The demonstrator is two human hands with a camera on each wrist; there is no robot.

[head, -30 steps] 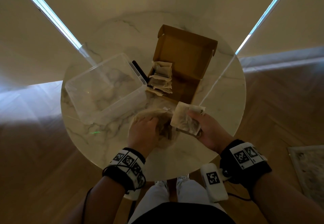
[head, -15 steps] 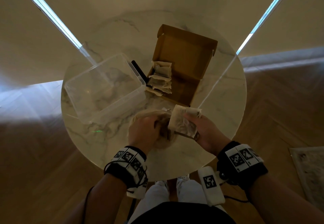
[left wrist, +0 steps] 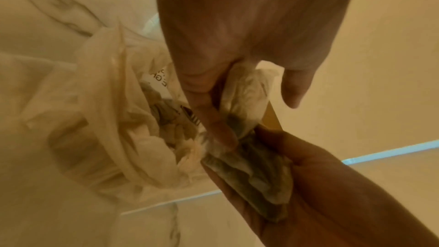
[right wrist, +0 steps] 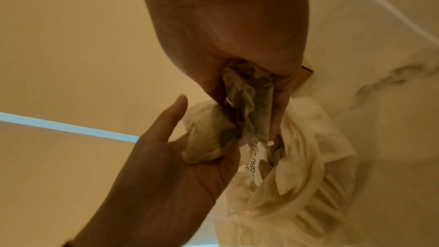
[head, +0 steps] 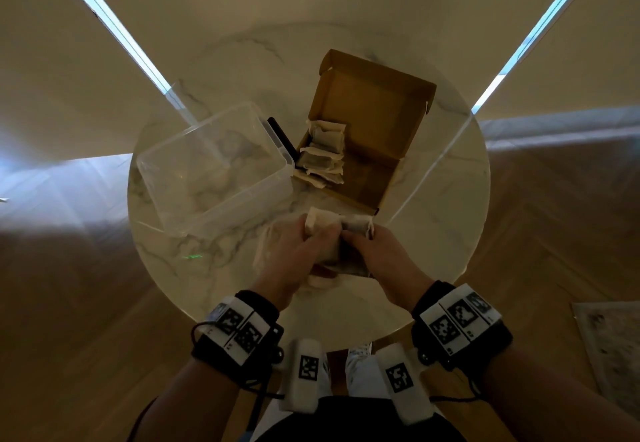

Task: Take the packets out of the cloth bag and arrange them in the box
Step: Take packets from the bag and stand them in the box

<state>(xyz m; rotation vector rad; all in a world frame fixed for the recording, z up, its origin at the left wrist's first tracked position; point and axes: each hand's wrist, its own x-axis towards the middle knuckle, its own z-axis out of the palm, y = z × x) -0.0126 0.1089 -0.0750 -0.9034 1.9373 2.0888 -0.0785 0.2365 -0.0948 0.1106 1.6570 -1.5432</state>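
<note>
Glossy marble table (head: 433, 220); matt cardboard box (head: 374, 119); clear plastic tub (head: 207, 178); soft cloth bag (left wrist: 99, 138); crinkled paper packets (head: 323, 156).

Tub (head: 214, 171) left of box (head: 367, 137), bag (head: 266, 251) in front.

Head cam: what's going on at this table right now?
A person is unloading packets from a cloth bag into a cardboard box. The left hand holds one packet and the right hand pinches another, both just above the bag's open mouth. Several packets already lie along the box's left side. A clear plastic tub stands beside the box on the marble table.
</note>
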